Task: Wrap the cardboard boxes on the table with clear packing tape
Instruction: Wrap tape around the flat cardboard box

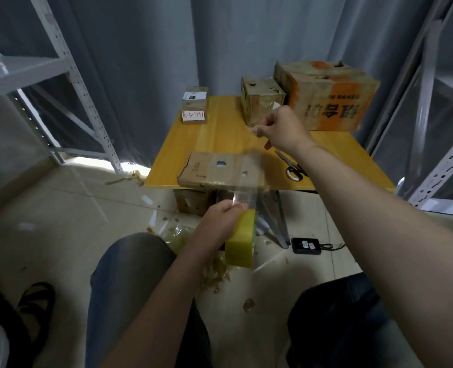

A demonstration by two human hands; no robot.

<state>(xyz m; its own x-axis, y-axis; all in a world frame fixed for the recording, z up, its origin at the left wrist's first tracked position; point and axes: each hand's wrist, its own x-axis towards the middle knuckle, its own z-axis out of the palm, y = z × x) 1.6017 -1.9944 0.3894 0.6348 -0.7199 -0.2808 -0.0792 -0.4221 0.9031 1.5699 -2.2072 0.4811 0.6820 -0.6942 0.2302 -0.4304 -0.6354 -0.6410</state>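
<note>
Knees [129,274] frame a scrap-littered tile floor [60,208]. Left hand [220,219] grips yellow tape roll [240,241]; right hand [284,128] pinches clear tape strip [246,188], stretched above flattened cardboard box [214,170] at the near edge of wooden table [220,136]. Grey curtains [140,62] and steel shelving [68,62] surround.

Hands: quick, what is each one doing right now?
Left hand: grips the yellow tape roll.
Right hand: pinches the end of the clear tape.

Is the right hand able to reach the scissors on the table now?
Probably yes: the scissors lie on bare table near the right hand, nothing between them. But that hand pinches the tape, so it must let go first.
</note>
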